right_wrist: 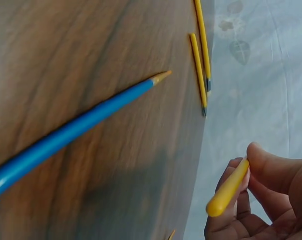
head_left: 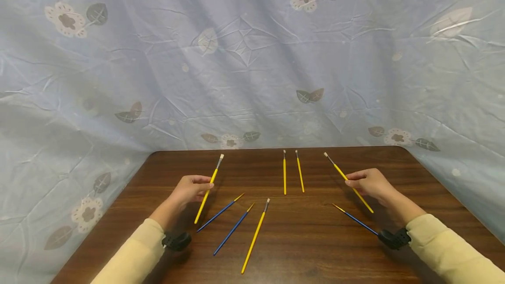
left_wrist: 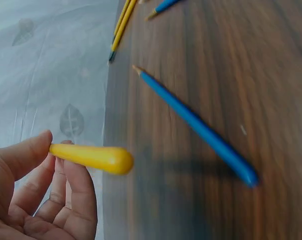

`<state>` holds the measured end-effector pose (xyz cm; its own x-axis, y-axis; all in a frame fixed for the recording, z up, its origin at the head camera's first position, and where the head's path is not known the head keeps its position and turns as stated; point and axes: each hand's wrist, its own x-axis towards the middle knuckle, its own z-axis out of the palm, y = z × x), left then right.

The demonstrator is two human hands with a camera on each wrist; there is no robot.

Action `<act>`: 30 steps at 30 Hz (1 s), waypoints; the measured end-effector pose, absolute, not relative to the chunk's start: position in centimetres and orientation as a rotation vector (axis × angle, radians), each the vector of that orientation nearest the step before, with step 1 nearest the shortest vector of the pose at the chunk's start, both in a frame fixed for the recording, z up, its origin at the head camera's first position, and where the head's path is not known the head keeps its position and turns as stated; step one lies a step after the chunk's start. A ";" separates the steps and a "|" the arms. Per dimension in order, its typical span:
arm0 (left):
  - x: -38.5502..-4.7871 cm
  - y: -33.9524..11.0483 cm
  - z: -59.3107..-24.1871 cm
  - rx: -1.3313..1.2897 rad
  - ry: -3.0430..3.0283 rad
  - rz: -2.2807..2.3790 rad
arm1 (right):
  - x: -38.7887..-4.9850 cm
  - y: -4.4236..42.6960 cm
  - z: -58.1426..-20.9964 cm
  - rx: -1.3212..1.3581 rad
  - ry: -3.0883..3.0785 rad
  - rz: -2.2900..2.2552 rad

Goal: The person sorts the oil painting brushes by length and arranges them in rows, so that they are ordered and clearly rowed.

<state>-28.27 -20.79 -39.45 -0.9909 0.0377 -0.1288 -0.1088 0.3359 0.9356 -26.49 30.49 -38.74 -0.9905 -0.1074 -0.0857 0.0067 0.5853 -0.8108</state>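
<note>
In the head view my left hand [head_left: 192, 189] pinches a yellow-handled flat paintbrush [head_left: 205, 196] between thumb and fingers, bristles pointing away. Its rounded handle end [left_wrist: 108, 159] faces the left wrist camera. On the right side, my right hand [head_left: 371, 184] pinches another yellow-handled paintbrush [head_left: 360, 196], its pale bristles up and to the left. That brush's handle [right_wrist: 226, 192] shows below the thumb in the right wrist view. Both held brushes appear raised off the table. A blue paintbrush [head_left: 221, 212] lies beside the left hand, and another blue paintbrush [head_left: 357, 219] lies near the right wrist.
More brushes lie on the brown wooden table [head_left: 307, 249]: a blue one [head_left: 233, 230], a yellow one [head_left: 254, 240], and two yellow ones [head_left: 285, 174] side by side near the far edge. A flowered grey-blue cloth [head_left: 244, 78] hangs behind the table.
</note>
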 end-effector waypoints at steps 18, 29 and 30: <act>-32.3 -15.5 -39.8 -0.129 2.252 1.897 | -29.1 27.8 -38.8 0.038 2.599 -1.527; -33.8 -12.3 -39.7 -0.145 2.170 1.937 | -30.5 26.4 -39.1 0.101 2.538 -1.613; -33.9 -12.0 -39.7 -0.141 2.169 1.936 | -30.6 26.3 -39.1 0.101 2.533 -1.621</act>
